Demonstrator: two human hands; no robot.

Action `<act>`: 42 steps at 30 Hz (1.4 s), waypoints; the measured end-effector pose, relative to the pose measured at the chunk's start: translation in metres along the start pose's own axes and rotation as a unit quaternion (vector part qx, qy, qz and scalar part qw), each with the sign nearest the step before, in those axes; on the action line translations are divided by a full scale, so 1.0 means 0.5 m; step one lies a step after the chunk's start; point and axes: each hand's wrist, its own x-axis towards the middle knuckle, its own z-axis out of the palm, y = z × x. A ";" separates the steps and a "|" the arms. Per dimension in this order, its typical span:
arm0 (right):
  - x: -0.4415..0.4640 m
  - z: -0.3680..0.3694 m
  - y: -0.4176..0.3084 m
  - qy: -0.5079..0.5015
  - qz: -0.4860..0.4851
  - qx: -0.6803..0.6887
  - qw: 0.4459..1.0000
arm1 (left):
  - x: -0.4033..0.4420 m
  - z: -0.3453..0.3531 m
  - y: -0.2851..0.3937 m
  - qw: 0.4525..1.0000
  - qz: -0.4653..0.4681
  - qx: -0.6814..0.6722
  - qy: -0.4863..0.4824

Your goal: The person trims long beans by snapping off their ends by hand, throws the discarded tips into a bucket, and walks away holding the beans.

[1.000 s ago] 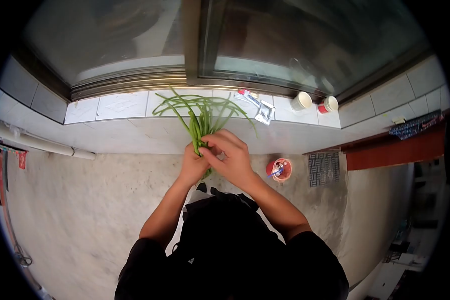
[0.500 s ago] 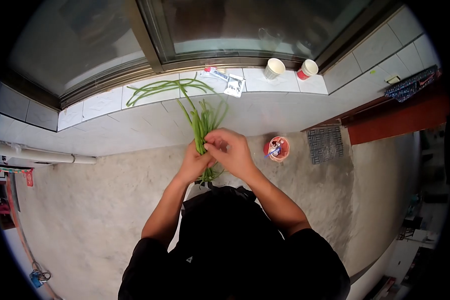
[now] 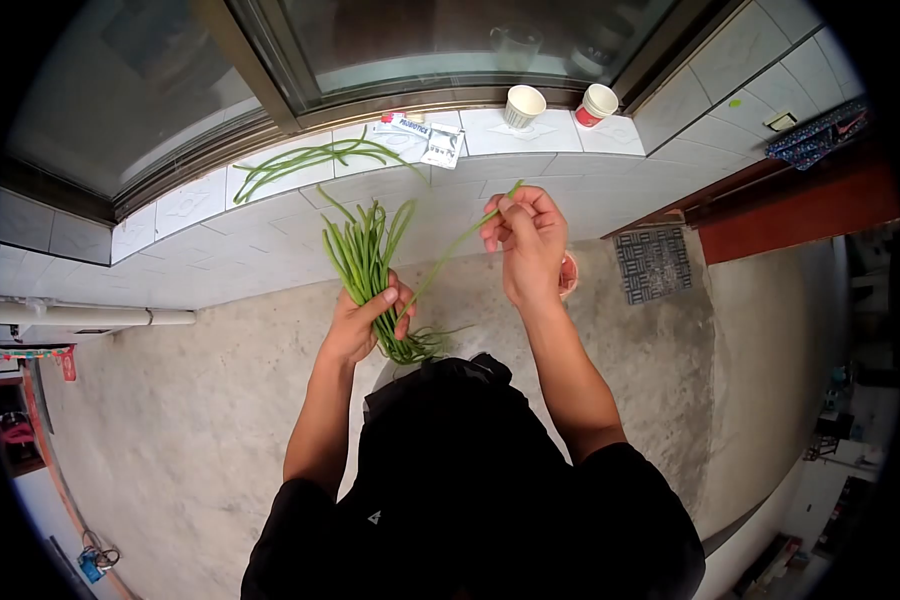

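A bunch of long green stems (image 3: 360, 250) is wrapped in the fingers of my left hand (image 3: 362, 318), its lower ends spreading out below toward my body. My right hand (image 3: 532, 240), raised to the right of the bunch, pinches the upper end of one thin green stem (image 3: 455, 246). That stem slants down to the left and reaches my left hand. Several loose green stems (image 3: 300, 160) lie on the white tiled ledge (image 3: 185, 203) in front of me.
Packets (image 3: 443, 144), a white cup (image 3: 524, 106) and a red-and-white cup (image 3: 596, 105) stand or lie on the ledge under the window. Partly behind my right hand is a pink bucket (image 3: 569, 274). Farther right are a grey mat (image 3: 653, 265) and a hanging dark cloth (image 3: 816, 137).
My right hand has moved away from the bunch, up and to the right, with one stem stretched from it. The camera view has shifted. My left hand still holds the bunch.
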 end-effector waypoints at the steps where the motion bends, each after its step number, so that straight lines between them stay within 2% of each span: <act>1: 0.003 -0.004 0.003 -0.001 0.000 -0.002 1.000 | 0.001 -0.003 0.000 1.000 0.001 -0.002 0.000; 6: 0.018 -0.039 0.025 0.092 -0.042 0.028 0.994 | -0.001 -0.015 0.010 1.000 -0.017 -0.012 0.000; 10: 0.034 -0.054 0.015 0.108 -0.060 0.046 0.991 | -0.006 -0.035 0.017 0.999 -0.025 -0.037 -0.017; 15: 0.055 -0.075 0.010 0.169 -0.068 0.064 0.981 | -0.020 -0.055 0.023 0.998 -0.031 -0.041 0.028; 19: 0.049 -0.075 0.006 0.119 -0.081 0.052 0.988 | -0.029 -0.079 0.034 0.999 -0.039 0.001 0.029; 22: 0.036 -0.049 0.006 0.094 -0.095 0.031 0.991 | -0.028 -0.111 0.030 0.986 -0.035 0.134 0.095; 23: 0.031 -0.039 0.007 0.086 -0.097 0.024 0.991 | -0.030 -0.137 0.022 0.987 -0.035 0.135 0.078; 24: 0.025 -0.032 0.011 0.094 -0.109 0.022 0.989 | -0.036 -0.165 0.013 0.985 -0.030 0.127 0.112; 25: 0.017 -0.024 0.020 0.046 -0.121 -0.014 0.992 | -0.034 -0.169 0.016 0.981 -0.026 0.120 0.149; 26: 0.009 -0.017 0.027 -0.004 -0.128 -0.049 0.991 | -0.031 -0.170 0.017 0.982 -0.027 0.123 0.142; 27: -0.002 -0.004 0.026 -0.002 -0.130 -0.047 0.990 | -0.035 -0.157 0.032 0.982 0.004 0.099 0.160; 29: -0.030 0.036 0.020 -0.047 -0.052 -0.053 0.996 | -0.048 -0.129 0.064 0.978 0.035 0.077 0.189; 33: -0.057 0.079 0.043 -0.095 -0.025 -0.096 0.990 | -0.036 -0.067 0.102 0.979 0.102 0.000 0.176; 35: -0.072 0.101 0.048 -0.140 0.051 -0.141 0.979 | -0.029 -0.034 0.116 0.981 0.128 0.001 0.148; 37: -0.082 0.118 0.067 -0.165 0.072 -0.141 0.973 | -0.026 -0.005 0.125 0.979 0.134 -0.002 0.151; 39: -0.085 0.128 0.089 -0.191 0.090 -0.142 0.967 | -0.020 0.009 0.130 0.971 0.151 0.054 0.176; 42: -0.080 0.143 0.113 -0.229 0.090 -0.159 0.956 | -0.017 -0.016 0.132 0.969 0.144 0.062 0.190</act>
